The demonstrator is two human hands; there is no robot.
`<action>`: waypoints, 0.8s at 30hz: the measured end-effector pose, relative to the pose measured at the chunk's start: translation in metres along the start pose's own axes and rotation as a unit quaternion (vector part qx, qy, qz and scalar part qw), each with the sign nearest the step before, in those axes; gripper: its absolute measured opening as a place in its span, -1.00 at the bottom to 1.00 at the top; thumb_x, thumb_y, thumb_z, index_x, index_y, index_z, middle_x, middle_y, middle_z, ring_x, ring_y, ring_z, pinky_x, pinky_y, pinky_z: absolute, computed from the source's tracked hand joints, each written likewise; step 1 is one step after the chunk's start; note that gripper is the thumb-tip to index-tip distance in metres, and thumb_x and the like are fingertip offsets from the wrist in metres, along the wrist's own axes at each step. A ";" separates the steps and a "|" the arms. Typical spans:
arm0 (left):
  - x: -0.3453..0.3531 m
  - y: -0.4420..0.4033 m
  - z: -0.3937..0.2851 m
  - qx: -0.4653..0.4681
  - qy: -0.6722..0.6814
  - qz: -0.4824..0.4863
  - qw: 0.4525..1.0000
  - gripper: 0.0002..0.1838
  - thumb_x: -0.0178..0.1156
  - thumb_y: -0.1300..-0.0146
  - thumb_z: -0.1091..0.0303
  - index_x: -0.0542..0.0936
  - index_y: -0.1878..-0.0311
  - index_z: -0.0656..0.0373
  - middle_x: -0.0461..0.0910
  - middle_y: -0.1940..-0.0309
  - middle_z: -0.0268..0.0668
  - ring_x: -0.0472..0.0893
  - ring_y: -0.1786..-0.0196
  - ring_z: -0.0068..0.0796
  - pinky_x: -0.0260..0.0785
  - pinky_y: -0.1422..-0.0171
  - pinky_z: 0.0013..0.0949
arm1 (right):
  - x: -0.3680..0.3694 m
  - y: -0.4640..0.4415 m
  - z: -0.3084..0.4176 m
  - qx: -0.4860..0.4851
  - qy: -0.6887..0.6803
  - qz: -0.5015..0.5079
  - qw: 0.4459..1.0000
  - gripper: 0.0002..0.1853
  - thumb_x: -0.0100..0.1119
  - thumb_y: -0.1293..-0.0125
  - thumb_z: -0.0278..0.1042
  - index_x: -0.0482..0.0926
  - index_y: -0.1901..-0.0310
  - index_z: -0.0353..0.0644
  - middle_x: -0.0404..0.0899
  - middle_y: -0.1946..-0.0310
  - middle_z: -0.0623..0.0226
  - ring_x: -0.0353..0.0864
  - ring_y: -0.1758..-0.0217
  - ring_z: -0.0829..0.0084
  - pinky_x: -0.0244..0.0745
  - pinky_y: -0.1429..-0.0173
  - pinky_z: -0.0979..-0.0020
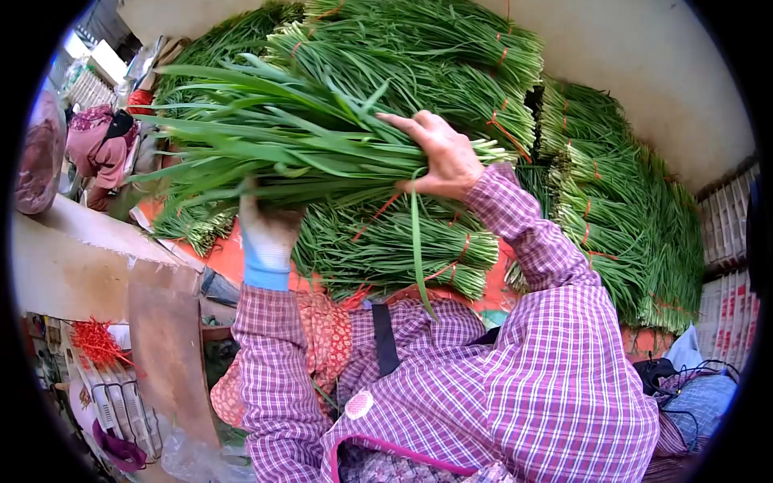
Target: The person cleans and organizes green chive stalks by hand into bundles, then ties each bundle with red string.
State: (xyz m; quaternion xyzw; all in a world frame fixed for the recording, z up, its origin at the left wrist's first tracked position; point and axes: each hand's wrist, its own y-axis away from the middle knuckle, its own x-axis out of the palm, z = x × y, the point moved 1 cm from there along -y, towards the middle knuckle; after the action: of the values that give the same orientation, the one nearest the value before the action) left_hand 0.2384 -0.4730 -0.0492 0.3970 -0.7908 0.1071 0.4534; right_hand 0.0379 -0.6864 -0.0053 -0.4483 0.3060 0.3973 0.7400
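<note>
A large loose bunch of long green leafy stalks point(322, 149) is held up in front of me, leaves to the left, pale stem ends to the right. My right hand point(441, 154), bare, grips it from above near the stem ends, thumb and fingers spread around it. My left hand point(270, 233), in a white and blue glove, supports the bunch from below at its leafy part; its fingertips are hidden behind the leaves. One long leaf point(417, 241) hangs down from the bunch. Beneath and behind it lie tied bundles point(403, 245) with red ties.
More tied bundles point(620, 209) are stacked at the right and back, beside a pale wall point(644, 56). Red ties point(97, 342) hang at the lower left near a brown board point(165, 346). Another person point(101, 145) bends at the far left. White crates point(729, 306) stand at the right edge.
</note>
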 end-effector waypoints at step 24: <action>-0.154 0.267 -0.172 0.260 -0.381 -0.284 0.840 -0.34 0.02 -0.41 0.09 0.16 -0.46 0.21 0.49 -0.14 -0.07 0.52 -0.19 -0.14 0.35 -0.29 -0.15 | 0.189 0.158 -0.153 0.283 0.253 0.321 0.868 0.18 0.58 0.19 0.07 0.02 -0.49 0.37 0.22 -0.33 0.12 0.23 -0.36 0.10 0.09 -0.36 -0.06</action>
State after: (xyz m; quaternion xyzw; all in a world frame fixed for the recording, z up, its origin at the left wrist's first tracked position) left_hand 0.1955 -0.1233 -0.0246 0.7171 -0.6968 0.0149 0.0069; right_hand -0.0192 -0.7213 -0.2875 -0.1818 0.7090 0.3825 0.5639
